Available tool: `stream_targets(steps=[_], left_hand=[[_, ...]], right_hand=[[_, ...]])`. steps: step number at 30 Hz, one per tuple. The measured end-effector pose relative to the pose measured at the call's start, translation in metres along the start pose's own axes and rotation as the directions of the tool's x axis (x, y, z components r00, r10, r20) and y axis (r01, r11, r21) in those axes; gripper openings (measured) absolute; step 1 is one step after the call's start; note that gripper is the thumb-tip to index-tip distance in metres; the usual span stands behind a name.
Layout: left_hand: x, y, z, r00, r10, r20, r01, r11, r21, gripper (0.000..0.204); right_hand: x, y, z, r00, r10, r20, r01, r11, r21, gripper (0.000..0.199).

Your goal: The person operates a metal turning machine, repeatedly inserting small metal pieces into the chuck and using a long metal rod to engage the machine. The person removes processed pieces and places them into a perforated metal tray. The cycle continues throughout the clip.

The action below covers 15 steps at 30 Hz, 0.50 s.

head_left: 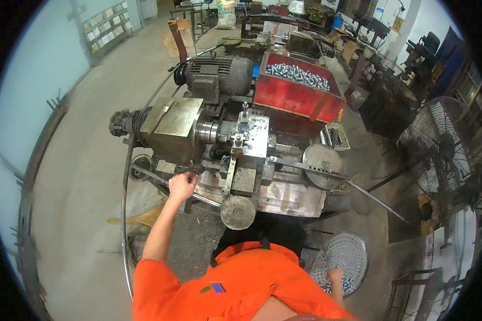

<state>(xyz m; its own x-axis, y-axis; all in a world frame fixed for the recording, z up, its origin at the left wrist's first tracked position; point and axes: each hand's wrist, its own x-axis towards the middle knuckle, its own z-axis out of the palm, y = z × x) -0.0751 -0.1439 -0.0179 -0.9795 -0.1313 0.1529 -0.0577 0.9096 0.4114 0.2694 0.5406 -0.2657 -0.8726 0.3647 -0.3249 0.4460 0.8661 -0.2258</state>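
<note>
My left hand (182,186) is closed in front of the small lathe (171,131), at a long metal rod (203,199) that slants along its front. What the fingers hold is hidden. Low on my right, my right hand (336,275) reaches over a round perforated metal pan (348,249). Its fingers look curled, but I cannot make out anything in them. Small shiny metal parts (347,286) lie in the pan beside that hand. The lathe's bright round chuck (206,131) faces a tool block (254,136) with bolts on top.
A red bin (305,101) full of shiny metal pieces stands behind the lathe, next to a motor (219,75). A lever bar (377,199) sticks out to the right, near a large fan (442,144). A bent pipe (126,214) runs down on the left.
</note>
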Motion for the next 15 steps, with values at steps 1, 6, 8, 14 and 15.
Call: stream_targets(steps=[1,6,8,14,15], left_hand=[[0.002,-0.002,0.000,1.000,0.030,0.008,-0.030,0.999,-0.019,0.024],[0.002,-0.012,-0.031,0.979,0.183,0.086,-0.167,0.972,-0.167,0.023],[-0.007,-0.005,-0.077,0.992,0.126,0.003,-0.125,0.984,-0.125,0.022],[-0.048,-0.054,-0.176,0.976,-0.020,-0.218,0.042,0.995,0.095,0.023],[-0.061,-0.061,-0.189,0.975,-0.126,-0.184,0.152,0.979,0.134,0.024]], right_hand=[[0.011,-0.003,-0.018,0.998,-0.068,-0.015,0.070,0.987,0.148,0.021],[0.008,-0.227,-0.242,0.870,-0.038,-0.492,0.412,0.605,0.681,0.011],[0.028,-0.300,-0.289,0.876,-0.130,-0.464,0.410,0.707,0.576,0.010],[0.094,-0.518,-0.316,0.445,-0.817,-0.366,0.887,0.345,0.307,0.033],[0.099,-0.558,-0.314,0.309,-0.873,-0.378,0.944,0.232,0.237,0.035]])
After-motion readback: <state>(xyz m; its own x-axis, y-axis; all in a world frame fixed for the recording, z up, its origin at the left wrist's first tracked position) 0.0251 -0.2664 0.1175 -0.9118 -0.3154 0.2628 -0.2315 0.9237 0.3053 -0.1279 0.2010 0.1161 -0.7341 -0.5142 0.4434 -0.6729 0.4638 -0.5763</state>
